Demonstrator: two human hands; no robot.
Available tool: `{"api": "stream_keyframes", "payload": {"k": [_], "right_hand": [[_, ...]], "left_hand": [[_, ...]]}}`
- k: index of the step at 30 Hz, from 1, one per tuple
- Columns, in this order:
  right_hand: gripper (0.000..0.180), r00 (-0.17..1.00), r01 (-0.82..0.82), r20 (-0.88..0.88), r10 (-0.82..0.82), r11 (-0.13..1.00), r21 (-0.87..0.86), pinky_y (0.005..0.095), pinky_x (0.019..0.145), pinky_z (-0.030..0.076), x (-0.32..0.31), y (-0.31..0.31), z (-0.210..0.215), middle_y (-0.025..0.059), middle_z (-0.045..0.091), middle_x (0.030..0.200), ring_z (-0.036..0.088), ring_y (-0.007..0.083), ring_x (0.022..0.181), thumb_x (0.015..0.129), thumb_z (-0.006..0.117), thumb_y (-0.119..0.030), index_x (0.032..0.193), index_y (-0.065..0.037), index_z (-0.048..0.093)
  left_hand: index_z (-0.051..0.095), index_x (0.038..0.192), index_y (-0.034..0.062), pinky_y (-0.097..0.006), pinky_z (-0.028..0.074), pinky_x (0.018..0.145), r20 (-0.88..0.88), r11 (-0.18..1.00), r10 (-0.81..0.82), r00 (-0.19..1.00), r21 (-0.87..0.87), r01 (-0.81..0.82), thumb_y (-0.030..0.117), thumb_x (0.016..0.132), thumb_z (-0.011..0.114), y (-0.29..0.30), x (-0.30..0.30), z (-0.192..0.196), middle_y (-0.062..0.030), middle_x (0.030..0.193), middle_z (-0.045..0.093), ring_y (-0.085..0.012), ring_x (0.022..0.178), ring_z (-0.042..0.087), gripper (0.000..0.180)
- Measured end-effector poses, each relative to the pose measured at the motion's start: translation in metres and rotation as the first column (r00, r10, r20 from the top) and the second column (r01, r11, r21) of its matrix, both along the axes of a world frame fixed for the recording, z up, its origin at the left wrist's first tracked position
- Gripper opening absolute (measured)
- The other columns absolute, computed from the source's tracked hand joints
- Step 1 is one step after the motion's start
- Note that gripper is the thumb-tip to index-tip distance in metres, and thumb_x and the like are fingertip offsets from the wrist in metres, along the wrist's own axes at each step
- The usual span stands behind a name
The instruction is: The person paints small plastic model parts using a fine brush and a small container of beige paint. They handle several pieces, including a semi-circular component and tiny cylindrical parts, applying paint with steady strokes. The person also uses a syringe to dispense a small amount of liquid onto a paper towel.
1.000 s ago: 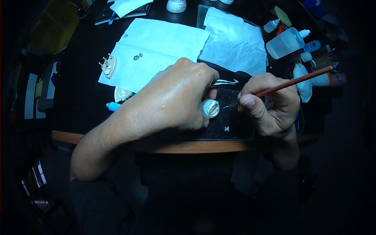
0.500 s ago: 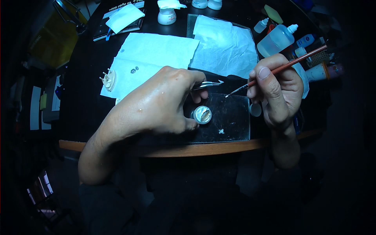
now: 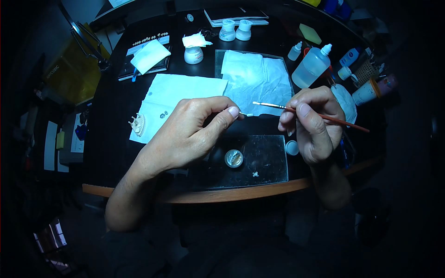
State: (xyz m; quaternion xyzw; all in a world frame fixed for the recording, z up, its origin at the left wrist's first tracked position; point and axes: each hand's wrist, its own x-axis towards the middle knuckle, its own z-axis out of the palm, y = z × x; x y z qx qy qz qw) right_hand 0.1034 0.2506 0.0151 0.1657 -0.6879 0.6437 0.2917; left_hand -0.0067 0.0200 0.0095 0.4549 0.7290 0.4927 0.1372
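My left hand [image 3: 194, 129] is closed with thumb and forefinger pinched on tweezers [image 3: 242, 113]. Only a short metal bit of them shows past the fingers. At their end is a small white piece [image 3: 250, 115], too small to name. In my right hand [image 3: 317, 123] a fine brush [image 3: 340, 122] with a reddish-brown handle lies almost level, held between thumb and fingers. Its pale tip points left, just above the white piece and apart from it. Below the hands a small open jar [image 3: 234, 158] with foil and pale paste stands on a glass plate [image 3: 271, 153].
A round white lid [image 3: 292, 148] lies beside the plate, and a white crumb [image 3: 255, 174] on it. Paper towels [image 3: 185, 88] spread beyond, with a pale pegged holder [image 3: 136, 124] at their left edge. A squeeze bottle [image 3: 311, 67] and white jars [image 3: 227, 30] stand farther back.
My left hand has lifted away from the jar, and a white piece now shows at the tweezers' end. The brush has swung from tip-down to nearly level. The view has tilted upward.
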Motion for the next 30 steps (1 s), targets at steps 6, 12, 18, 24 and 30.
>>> {"api": "stream_keyframes", "payload": {"k": [6, 12, 18, 24, 30], "right_hand": [[0.014, 0.977, -0.185, -0.1, 0.188, 0.982, 0.03, 0.0293, 0.068, 0.061, -0.001, -0.002, 0.001, 0.0145, 0.071, 0.088, 0.071, 0.016, 0.075, 0.103, 0.058, -0.008, 0.103, 0.004, 0.065], [0.016, 0.972, -0.173, -0.135, 0.194, 0.973, 0.151, 0.0271, 0.067, 0.06, 0.004, -0.009, -0.001, 0.0156, 0.072, 0.087, 0.072, 0.0167, 0.073, 0.087, 0.068, 0.008, 0.102, 0.004, 0.067], [0.016, 0.971, -0.046, -0.203, 0.129, 0.927, 0.372, 0.0281, 0.061, 0.06, 0.006, -0.012, -0.001, 0.0155, 0.072, 0.079, 0.073, 0.0173, 0.067, 0.082, 0.067, 0.007, 0.098, 0.004, 0.067], [0.014, 0.949, 0.011, -0.292, 0.117, 0.916, 0.401, 0.0253, 0.053, 0.058, -0.001, -0.018, -0.007, 0.0127, 0.073, 0.074, 0.072, 0.015, 0.06, 0.08, 0.072, 0.006, 0.092, 0.002, 0.066], [0.012, 0.943, 0.069, -0.323, 0.073, 0.911, 0.407, 0.0245, 0.051, 0.057, -0.001, -0.019, -0.008, 0.0113, 0.073, 0.07, 0.071, 0.0144, 0.057, 0.079, 0.074, 0.005, 0.086, 0.001, 0.065]], "left_hand": [[0.073, 0.088, 0.0001, -0.035, 0.039, 0.047, -0.189, 0.999, 0.012, 0.982, 0.054, -0.002, 0.023, 0.111, 0.053, -0.003, -0.005, 0.001, -0.0048, 0.056, 0.056, -0.0161, 0.046, 0.05, 0.038], [0.069, 0.075, 0.0052, -0.04, 0.044, 0.048, -0.482, 0.998, 0.062, 0.874, 0.003, -0.069, 0.025, 0.107, 0.056, -0.008, -0.014, 0.003, -0.0092, 0.053, 0.059, -0.0256, 0.048, 0.06, 0.04], [0.065, 0.072, 0.0017, -0.042, 0.041, 0.053, -0.522, 0.997, 0.076, 0.85, 0.02, -0.077, 0.021, 0.102, 0.056, -0.007, -0.017, -0.002, -0.0132, 0.056, 0.053, -0.0289, 0.051, 0.055, 0.037], [0.064, 0.07, 0.0019, -0.043, 0.041, 0.054, -0.53, 0.996, 0.089, 0.843, 0.05, -0.074, 0.021, 0.099, 0.058, -0.008, -0.017, -0.003, -0.0131, 0.055, 0.053, -0.0301, 0.051, 0.055, 0.035], [0.067, 0.069, 0.0057, -0.042, 0.045, 0.049, -0.563, 0.996, 0.093, 0.821, 0.057, -0.074, 0.025, 0.1, 0.059, -0.005, -0.018, -0.002, -0.0106, 0.051, 0.056, -0.0291, 0.048, 0.059, 0.037]]}}
